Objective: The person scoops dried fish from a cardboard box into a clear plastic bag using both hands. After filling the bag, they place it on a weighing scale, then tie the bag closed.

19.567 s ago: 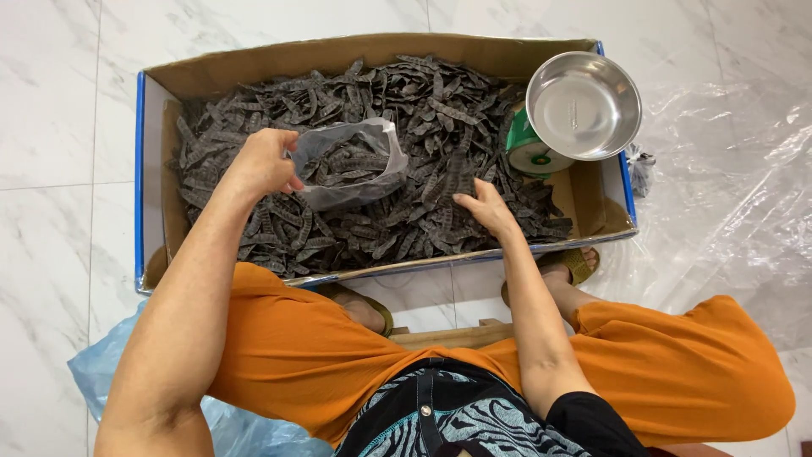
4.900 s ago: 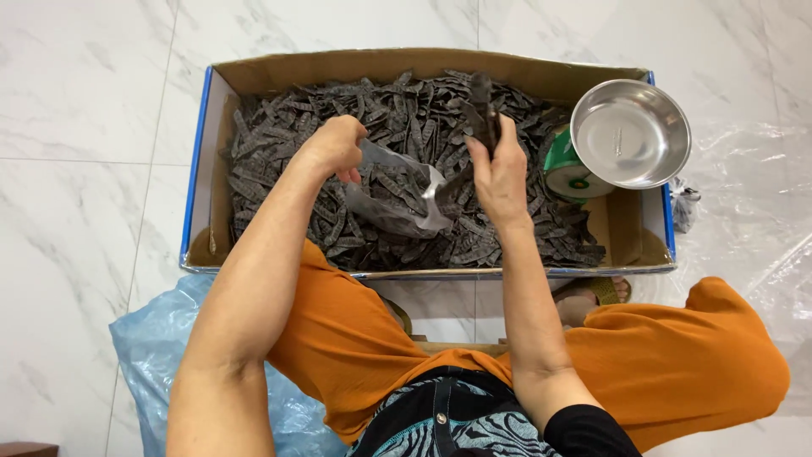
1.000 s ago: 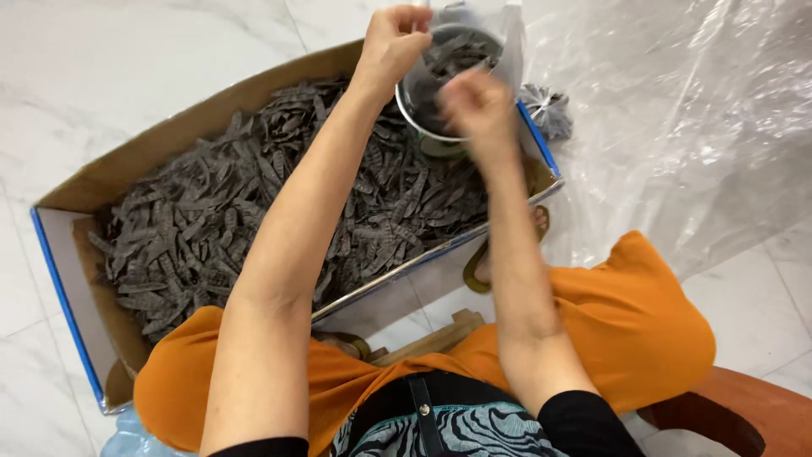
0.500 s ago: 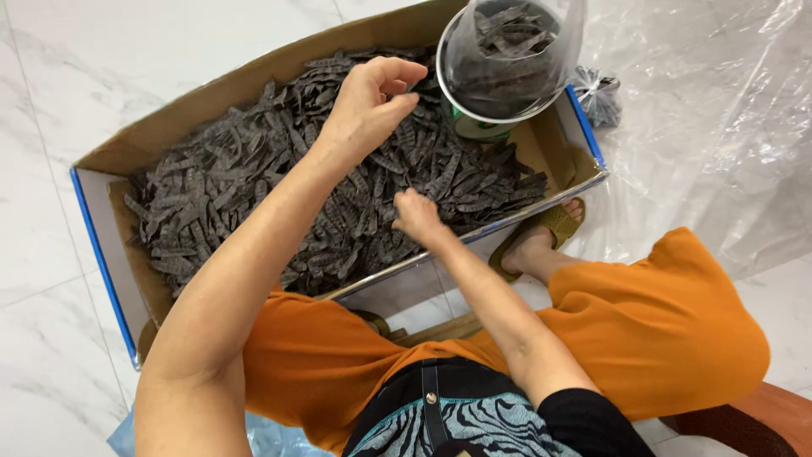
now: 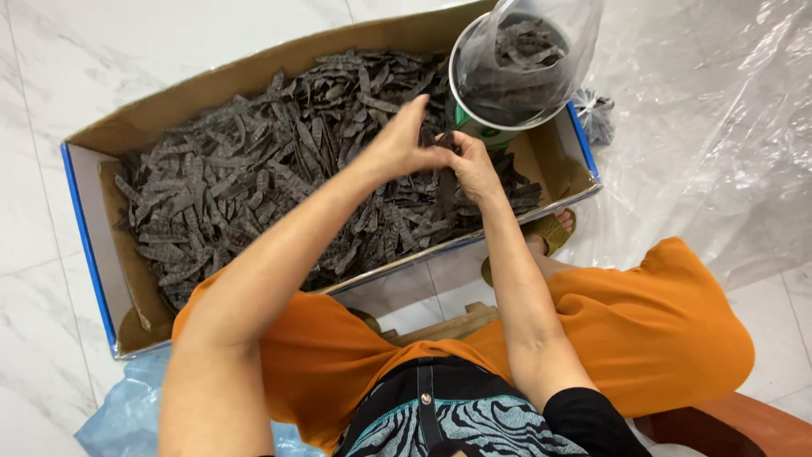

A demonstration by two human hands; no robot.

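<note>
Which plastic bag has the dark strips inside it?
The clear bag sitting in the round metal bowl at the box's far right corner. It holds dark strips, while the blue bag on the floor by the person's left knee shows none.

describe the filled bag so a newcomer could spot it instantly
Start at the big cardboard box of dark dried strips on the white floor. At its far right corner a clear plastic bag sits in a round metal bowl; it alone holds strips upright, above the loose pile.
</note>
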